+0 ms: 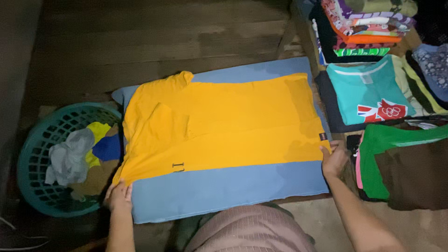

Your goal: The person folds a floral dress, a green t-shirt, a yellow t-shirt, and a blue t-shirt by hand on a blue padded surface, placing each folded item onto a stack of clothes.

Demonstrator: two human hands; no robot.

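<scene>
A yellow shirt (224, 121) lies spread flat on a blue-grey mat (224, 186), collar end to the left and one side folded in over the body. My left hand (120, 195) pinches the shirt's near left corner at the mat's left edge. My right hand (334, 159) grips the near right corner of the shirt's hem, beside a small dark tag.
A teal laundry basket (35, 154) with several loose clothes stands at the left. Folded shirts lie at the right: a teal one (368, 88), a green one (387, 140), and a stack of patterned ones (364, 23) behind. Dark wooden boards stretch behind the mat.
</scene>
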